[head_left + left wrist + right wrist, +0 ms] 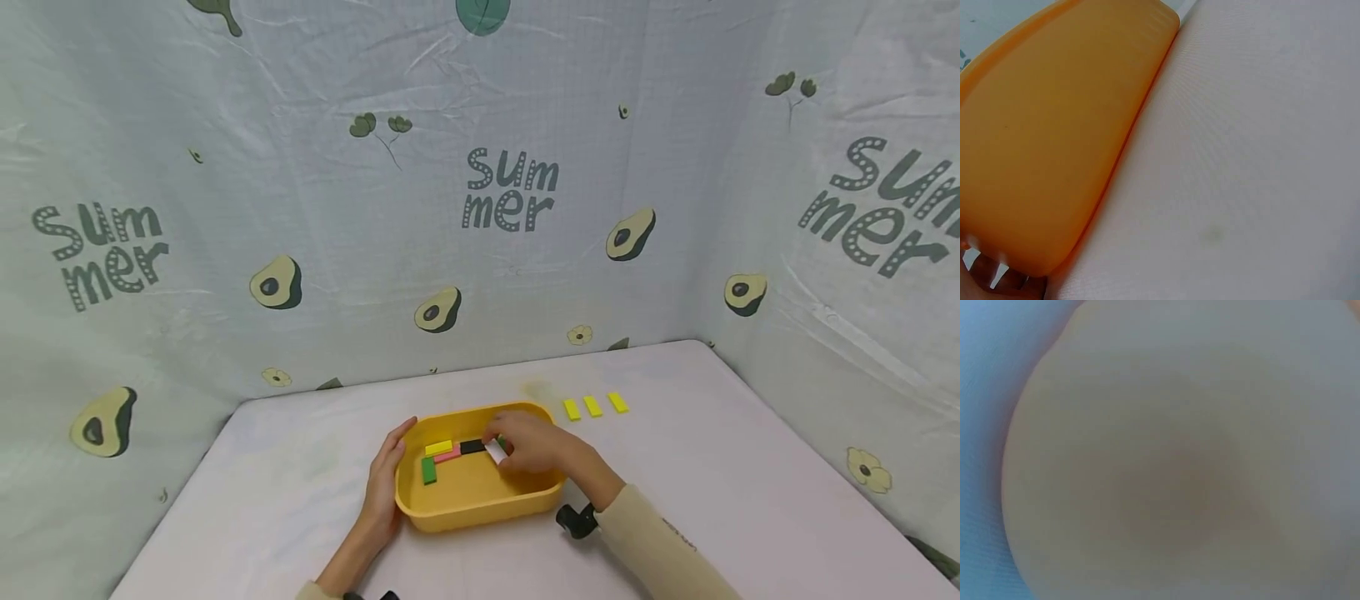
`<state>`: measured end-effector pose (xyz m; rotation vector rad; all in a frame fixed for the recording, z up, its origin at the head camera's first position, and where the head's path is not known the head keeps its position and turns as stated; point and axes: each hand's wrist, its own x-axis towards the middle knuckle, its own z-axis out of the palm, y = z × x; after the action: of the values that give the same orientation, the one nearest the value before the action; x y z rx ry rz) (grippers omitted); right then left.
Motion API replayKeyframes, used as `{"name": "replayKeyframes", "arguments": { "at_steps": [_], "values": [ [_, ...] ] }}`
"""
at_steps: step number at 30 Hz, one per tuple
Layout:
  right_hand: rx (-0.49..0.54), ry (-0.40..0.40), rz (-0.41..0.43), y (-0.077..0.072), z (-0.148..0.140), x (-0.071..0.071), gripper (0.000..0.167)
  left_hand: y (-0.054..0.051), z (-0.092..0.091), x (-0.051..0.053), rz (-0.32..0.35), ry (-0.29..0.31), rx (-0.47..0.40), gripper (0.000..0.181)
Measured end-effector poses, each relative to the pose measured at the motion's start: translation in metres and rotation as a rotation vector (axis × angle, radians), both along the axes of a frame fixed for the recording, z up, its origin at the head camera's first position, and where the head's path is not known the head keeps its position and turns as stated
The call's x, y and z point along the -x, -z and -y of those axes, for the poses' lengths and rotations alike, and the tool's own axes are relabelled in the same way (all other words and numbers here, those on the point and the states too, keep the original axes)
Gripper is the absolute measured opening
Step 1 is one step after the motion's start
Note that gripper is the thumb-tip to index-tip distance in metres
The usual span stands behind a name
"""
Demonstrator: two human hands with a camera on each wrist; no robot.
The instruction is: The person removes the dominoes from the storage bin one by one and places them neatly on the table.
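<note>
A yellow plastic tray stands on the table. My left hand holds its left side, fingers along the outer wall and thumb at the rim; the left wrist view shows the fingers by a lower corner of the tray. My right hand reaches inside and pinches a small white block. A green block is partly hidden by that hand. Left of it lie a black block, a pink block, a yellow block and another green block, set end to end in a curve.
Three yellow blocks lie in a row on the white tabletop, behind the tray to the right. A printed cloth hangs behind the table. The right wrist view is filled by a blurred, pale surface.
</note>
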<state>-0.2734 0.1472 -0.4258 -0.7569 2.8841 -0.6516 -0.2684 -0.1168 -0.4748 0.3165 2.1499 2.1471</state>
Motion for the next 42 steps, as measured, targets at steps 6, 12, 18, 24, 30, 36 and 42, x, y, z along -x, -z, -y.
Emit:
{"name": "replayKeyframes", "arguments": {
  "at_steps": [6,12,18,24,30,36,42],
  "values": [
    [0.035,0.004,0.005,-0.001,-0.005,-0.001,0.033,0.004,-0.003,-0.004,0.024,-0.015,-0.008,0.051],
    [0.112,0.014,-0.061,-0.021,-0.032,0.006,0.035,0.002,0.000,-0.003,0.003,-0.030,0.000,0.051],
    [0.214,0.127,-0.043,-0.030,-0.084,0.009,0.039,0.007,0.003,-0.009,0.038,-0.047,0.003,0.051],
    [0.219,0.252,-0.027,-0.025,-0.137,0.015,0.043,0.000,0.007,-0.006,0.020,-0.012,0.006,0.051],
    [0.215,0.460,0.061,-0.002,-0.186,0.015,0.046,-0.002,-0.001,0.001,0.012,0.004,-0.003,0.050],
    [0.264,0.588,0.083,0.017,-0.201,0.016,0.049,-0.003,0.002,0.001,0.024,0.001,-0.007,0.050],
    [0.246,0.647,0.045,0.034,-0.207,0.015,0.051,-0.003,0.004,0.000,0.016,0.016,0.002,0.050]
  ]
}}
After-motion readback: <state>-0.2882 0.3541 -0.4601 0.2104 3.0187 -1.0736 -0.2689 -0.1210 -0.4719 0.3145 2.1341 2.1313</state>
